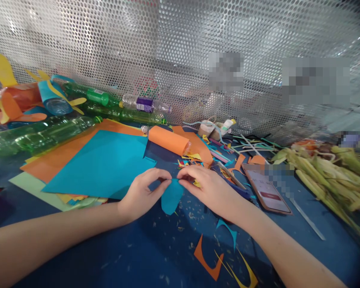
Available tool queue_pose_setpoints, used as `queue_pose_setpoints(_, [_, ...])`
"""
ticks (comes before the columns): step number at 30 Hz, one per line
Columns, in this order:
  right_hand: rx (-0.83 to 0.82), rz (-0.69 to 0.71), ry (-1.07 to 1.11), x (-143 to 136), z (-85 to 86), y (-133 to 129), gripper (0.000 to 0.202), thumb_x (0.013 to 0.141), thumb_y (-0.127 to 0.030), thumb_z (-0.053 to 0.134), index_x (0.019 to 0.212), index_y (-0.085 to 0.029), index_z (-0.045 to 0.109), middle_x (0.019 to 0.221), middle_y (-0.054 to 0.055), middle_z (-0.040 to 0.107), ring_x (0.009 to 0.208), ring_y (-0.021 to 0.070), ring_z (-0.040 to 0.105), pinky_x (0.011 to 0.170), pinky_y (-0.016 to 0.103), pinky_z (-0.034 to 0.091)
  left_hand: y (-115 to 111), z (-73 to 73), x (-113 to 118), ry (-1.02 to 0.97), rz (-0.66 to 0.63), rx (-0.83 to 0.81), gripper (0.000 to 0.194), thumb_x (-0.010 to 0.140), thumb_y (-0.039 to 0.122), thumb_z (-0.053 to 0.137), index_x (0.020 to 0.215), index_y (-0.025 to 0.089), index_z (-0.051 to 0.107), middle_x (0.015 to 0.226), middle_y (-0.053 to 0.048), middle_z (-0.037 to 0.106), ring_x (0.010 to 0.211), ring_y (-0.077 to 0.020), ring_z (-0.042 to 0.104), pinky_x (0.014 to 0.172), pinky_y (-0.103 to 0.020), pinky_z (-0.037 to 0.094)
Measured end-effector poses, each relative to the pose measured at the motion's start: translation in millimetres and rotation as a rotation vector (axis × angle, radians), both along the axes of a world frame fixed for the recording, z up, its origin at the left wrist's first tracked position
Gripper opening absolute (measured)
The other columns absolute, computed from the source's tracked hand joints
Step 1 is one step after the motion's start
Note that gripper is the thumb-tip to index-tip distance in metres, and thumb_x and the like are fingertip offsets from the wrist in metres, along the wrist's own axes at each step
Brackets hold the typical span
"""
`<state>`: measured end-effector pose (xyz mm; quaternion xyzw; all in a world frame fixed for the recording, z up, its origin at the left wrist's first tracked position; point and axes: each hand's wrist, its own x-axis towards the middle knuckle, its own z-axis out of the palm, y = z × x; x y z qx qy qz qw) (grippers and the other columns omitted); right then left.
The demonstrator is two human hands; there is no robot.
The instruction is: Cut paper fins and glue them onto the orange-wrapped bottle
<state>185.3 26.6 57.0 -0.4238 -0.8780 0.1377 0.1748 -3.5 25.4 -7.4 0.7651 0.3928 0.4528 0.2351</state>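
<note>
A small rounded piece of blue paper (171, 198) hangs between my two hands, its top edge pinched on both sides. My left hand (144, 191) grips the left corner between thumb and fingertips. At the right corner, my right hand (202, 186) pinches the same edge. Behind my left hand lies a large blue sheet (102, 164) on top of an orange sheet (42, 162). A plastic bottle wrapped in orange paper (168, 140) lies on its side beyond my hands.
Green plastic bottles (48, 134) lie at the left, near bottles decorated with paper petals (55, 102). A phone (268, 190), a ruler (307, 220) and corn husks (327, 172) are at the right. Paper offcuts (208, 260) lie in front. A perforated metal panel (108, 44) stands behind.
</note>
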Motion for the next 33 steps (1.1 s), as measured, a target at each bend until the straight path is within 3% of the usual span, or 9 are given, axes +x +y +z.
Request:
queue_pose_setpoints(7, [0.059,0.032,-0.073,-0.4,-4.2,1.5,0.012,0.089,-0.022,0.045,0.095,-0.019,0.055,0.093,0.004,0.062,0.087,0.0163,0.057,0.076,0.03,0.046,0.8,-0.9,0.7,-0.102,-0.016,-0.113,0.005,0.083,0.02,0.051,0.082,0.018,0.056,0.082,-0.001,0.06,0.078,-0.0122,0.057,0.073,-0.024,0.045])
queue_pose_setpoints(15, [0.162,0.114,-0.17,2.8,-9.7,6.0,0.015,0.09,-0.021,0.043,0.095,-0.017,0.056,0.09,0.005,0.062,0.087,0.017,0.057,0.077,0.031,0.046,4.3,4.8,0.1,-0.296,-0.203,-0.414,0.005,0.08,0.021,0.054,0.082,0.016,0.053,0.077,0.001,0.051,0.07,-0.009,0.051,0.064,-0.021,0.044])
queue_pose_setpoints(20, [0.288,0.194,-0.276,5.7,-14.4,10.3,0.02,0.092,-0.021,0.039,0.097,-0.015,0.058,0.084,0.006,0.063,0.084,0.0189,0.058,0.074,0.033,0.046,7.9,1.7,2.2,-0.332,-0.196,-0.481,0.009,0.079,0.023,0.056,0.085,0.015,0.056,0.077,0.0,0.057,0.071,-0.0104,0.054,0.064,-0.021,0.045])
queue_pose_setpoints(24, [0.342,0.229,-0.242,8.0,-19.2,13.7,0.022,0.091,-0.02,0.038,0.097,-0.015,0.059,0.087,0.008,0.064,0.086,0.019,0.057,0.075,0.033,0.046,8.0,0.0,3.6,-0.334,-0.185,-0.469,0.011,0.079,0.025,0.056,0.084,0.015,0.059,0.078,-0.002,0.06,0.071,-0.0111,0.056,0.063,-0.022,0.047])
queue_pose_setpoints(29, [0.172,0.148,-0.041,4.1,-14.9,9.3,0.019,0.09,-0.024,0.043,0.098,-0.018,0.059,0.094,0.005,0.064,0.09,0.0175,0.057,0.08,0.032,0.045,6.2,-1.7,2.4,-0.3,-0.156,-0.366,0.01,0.079,0.023,0.055,0.083,0.016,0.06,0.079,-0.002,0.062,0.074,-0.0126,0.058,0.068,-0.025,0.049])
queue_pose_setpoints(33, [-0.101,-0.007,0.11,0.2,-9.5,5.9,0.024,0.091,-0.03,0.039,0.091,-0.021,0.061,0.085,0.002,0.066,0.075,0.0134,0.06,0.067,0.026,0.047,4.1,-2.3,1.6,-0.21,-0.154,-0.315,0.011,0.08,0.023,0.054,0.085,0.017,0.061,0.081,-0.003,0.064,0.073,-0.0126,0.059,0.066,-0.024,0.05])
